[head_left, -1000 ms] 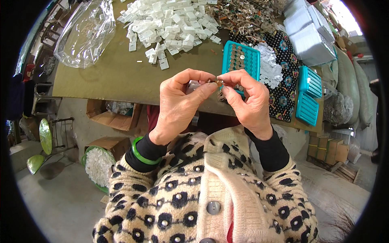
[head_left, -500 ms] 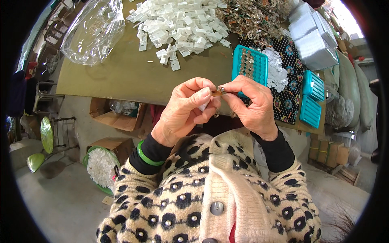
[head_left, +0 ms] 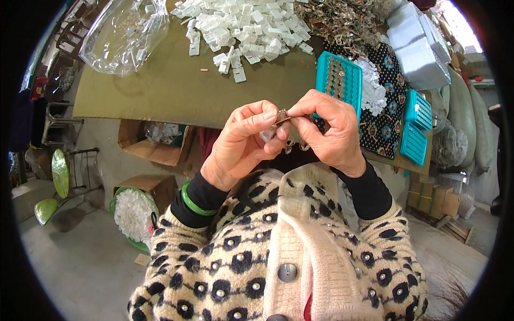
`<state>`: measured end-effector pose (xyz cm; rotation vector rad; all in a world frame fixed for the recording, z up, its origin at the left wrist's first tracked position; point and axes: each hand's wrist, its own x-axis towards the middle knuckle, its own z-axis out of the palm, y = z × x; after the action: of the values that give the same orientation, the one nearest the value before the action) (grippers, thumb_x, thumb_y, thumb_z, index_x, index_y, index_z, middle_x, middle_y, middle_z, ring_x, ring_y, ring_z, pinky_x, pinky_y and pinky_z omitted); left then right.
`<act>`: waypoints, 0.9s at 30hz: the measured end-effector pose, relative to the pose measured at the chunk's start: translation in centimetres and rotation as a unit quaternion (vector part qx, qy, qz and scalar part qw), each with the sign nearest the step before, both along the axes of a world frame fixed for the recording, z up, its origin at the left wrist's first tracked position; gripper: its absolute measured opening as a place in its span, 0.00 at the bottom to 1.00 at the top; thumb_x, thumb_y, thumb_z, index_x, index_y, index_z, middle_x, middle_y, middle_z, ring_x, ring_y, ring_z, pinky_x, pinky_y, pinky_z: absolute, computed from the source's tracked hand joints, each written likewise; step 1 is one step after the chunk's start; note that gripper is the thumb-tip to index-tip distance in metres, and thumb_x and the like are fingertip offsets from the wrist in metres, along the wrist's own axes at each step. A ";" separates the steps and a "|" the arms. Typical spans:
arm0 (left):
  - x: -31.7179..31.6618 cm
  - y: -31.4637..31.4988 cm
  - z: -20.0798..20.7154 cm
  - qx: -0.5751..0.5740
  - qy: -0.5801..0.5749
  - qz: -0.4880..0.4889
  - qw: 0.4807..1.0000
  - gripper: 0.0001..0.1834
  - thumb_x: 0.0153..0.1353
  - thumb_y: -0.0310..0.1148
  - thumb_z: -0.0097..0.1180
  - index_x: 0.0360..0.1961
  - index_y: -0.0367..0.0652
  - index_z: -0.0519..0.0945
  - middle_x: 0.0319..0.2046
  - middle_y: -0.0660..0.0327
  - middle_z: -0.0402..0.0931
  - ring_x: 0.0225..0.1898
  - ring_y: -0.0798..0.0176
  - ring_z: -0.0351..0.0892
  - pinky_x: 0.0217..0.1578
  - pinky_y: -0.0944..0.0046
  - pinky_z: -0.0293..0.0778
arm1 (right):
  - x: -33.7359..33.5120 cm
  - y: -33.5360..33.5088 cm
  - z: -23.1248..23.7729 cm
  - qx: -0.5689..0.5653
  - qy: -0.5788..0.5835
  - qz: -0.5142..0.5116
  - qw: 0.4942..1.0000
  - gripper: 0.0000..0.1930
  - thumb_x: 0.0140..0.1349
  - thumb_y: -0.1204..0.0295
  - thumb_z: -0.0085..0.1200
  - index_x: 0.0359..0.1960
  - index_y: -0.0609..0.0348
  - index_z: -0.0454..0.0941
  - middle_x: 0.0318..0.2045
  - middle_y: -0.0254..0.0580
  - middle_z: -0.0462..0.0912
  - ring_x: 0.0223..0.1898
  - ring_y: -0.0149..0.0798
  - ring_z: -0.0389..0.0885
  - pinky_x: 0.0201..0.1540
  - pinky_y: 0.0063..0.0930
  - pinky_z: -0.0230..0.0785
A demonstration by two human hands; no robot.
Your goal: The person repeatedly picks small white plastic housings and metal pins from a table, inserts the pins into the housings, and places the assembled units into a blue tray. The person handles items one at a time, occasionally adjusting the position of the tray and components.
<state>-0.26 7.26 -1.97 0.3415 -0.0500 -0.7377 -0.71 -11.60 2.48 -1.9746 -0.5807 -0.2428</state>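
- At the far left of the worktop, a crumpled clear plastic bag lies with a few white pieces inside; below the worktop's edge sit an open cardboard box and a green-rimmed tub of white pieces.
- Left hand, with a green bangle at the wrist, is closed: thumb and forefinger pinch a small brown metal clip, and a white plastic piece seems tucked under the fingers, though that is hard to tell.
- Held in the air above the lap, just before the worktop's near edge, the clip sits between both hands, which meet at their fingertips.
- Right hand is closed too, its fingertips clamped on the clip's other end.
- My judgement of the fitting: keep the left pinch steady, line the parts up squarely, press with the fingertips only, and hold it close over the lap so a slip is not lost.
- Behind the hands, a heap of white plastic pieces spreads across the worktop, with a tangle of brownish metal clips beside it.
- Right of centre, a teal slotted tray holding rows of small parts rests on a black patterned cloth; two smaller teal trays lie further right.
- At the far right, stacked pale blue-white packages stand, rectangular and wrapped; small cardboard boxes sit on the floor below.
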 end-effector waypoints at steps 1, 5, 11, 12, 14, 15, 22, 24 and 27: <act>0.0 0.0 0.0 -0.010 0.002 -0.007 1.000 0.09 0.67 0.34 0.58 0.36 0.40 0.75 0.30 0.54 0.79 0.21 0.69 0.70 0.18 0.73 0.60 | -0.1 0.2 -0.2 0.026 0.029 0.002 0.999 0.05 0.53 0.85 0.56 0.31 0.63 0.79 0.25 0.41 0.80 0.27 0.36 0.80 0.29 0.25 0.71; 0.0 -0.2 -0.2 -0.031 0.018 -0.023 0.999 0.09 0.67 0.35 0.58 0.36 0.41 0.75 0.29 0.55 0.78 0.21 0.69 0.69 0.18 0.73 0.61 | -0.4 0.4 -0.3 0.141 0.185 -0.022 0.972 0.03 0.53 0.84 0.53 0.27 0.64 0.77 0.26 0.35 0.80 0.28 0.29 0.80 0.31 0.24 0.72; 0.1 -0.3 -0.3 -0.071 0.039 -0.017 0.997 0.10 0.69 0.37 0.56 0.36 0.43 0.74 0.26 0.62 0.72 0.21 0.70 0.66 0.18 0.73 0.60 | -0.1 0.5 0.1 0.220 0.238 -0.016 0.946 0.03 0.54 0.84 0.53 0.29 0.64 0.75 0.28 0.38 0.80 0.30 0.31 0.80 0.34 0.25 0.72; 0.2 -0.3 -0.2 -0.077 0.030 -0.013 0.996 0.09 0.70 0.37 0.55 0.36 0.43 0.74 0.26 0.63 0.72 0.21 0.70 0.66 0.18 0.74 0.60 | -0.3 0.9 0.0 0.178 0.153 -0.038 0.971 0.04 0.54 0.84 0.54 0.30 0.64 0.75 0.28 0.40 0.79 0.31 0.33 0.81 0.34 0.26 0.73; 0.1 -0.3 0.2 -0.042 0.056 -0.017 0.997 0.09 0.70 0.36 0.55 0.35 0.43 0.74 0.25 0.63 0.71 0.21 0.70 0.67 0.18 0.74 0.60 | -0.7 1.0 0.2 0.043 0.028 -0.034 0.998 0.07 0.55 0.84 0.57 0.35 0.64 0.75 0.30 0.45 0.79 0.31 0.38 0.81 0.36 0.28 0.73; 0.0 -0.4 0.5 -0.022 0.061 -0.024 0.998 0.09 0.70 0.36 0.54 0.35 0.44 0.73 0.24 0.64 0.71 0.22 0.69 0.68 0.18 0.73 0.60 | -0.7 1.1 0.0 0.008 -0.024 -0.021 0.999 0.07 0.57 0.86 0.56 0.35 0.62 0.76 0.32 0.44 0.79 0.33 0.38 0.81 0.36 0.28 0.73; 2.2 1.9 1.4 0.551 -0.252 0.281 0.745 0.10 0.63 0.31 0.63 0.41 0.37 0.81 0.28 0.66 0.77 0.27 0.74 0.73 0.29 0.71 0.69 | -0.9 0.5 -1.2 0.203 0.225 -0.023 0.953 0.03 0.65 0.80 0.55 0.38 0.62 0.76 0.29 0.35 0.79 0.29 0.28 0.78 0.32 0.20 0.71; 4.8 2.8 0.7 0.682 -0.338 0.319 0.565 0.11 0.61 0.32 0.63 0.40 0.37 0.80 0.30 0.62 0.78 0.30 0.66 0.76 0.32 0.64 0.72 | -0.9 0.4 -1.5 0.278 0.317 -0.006 0.907 0.04 0.69 0.76 0.53 0.42 0.62 0.76 0.26 0.28 0.77 0.27 0.20 0.74 0.32 0.15 0.69; 7.4 3.0 -1.0 0.770 -0.405 0.305 0.388 0.10 0.58 0.34 0.63 0.36 0.38 0.80 0.32 0.57 0.76 0.35 0.54 0.77 0.37 0.56 0.72 | -0.9 0.4 -1.9 0.306 0.353 0.023 0.884 0.04 0.69 0.76 0.53 0.42 0.63 0.76 0.27 0.30 0.77 0.28 0.21 0.75 0.33 0.15 0.70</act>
<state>7.10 10.26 -2.97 2.4194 -0.1425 0.4954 -1.66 -11.16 0.61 -1.2901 -0.0445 0.2983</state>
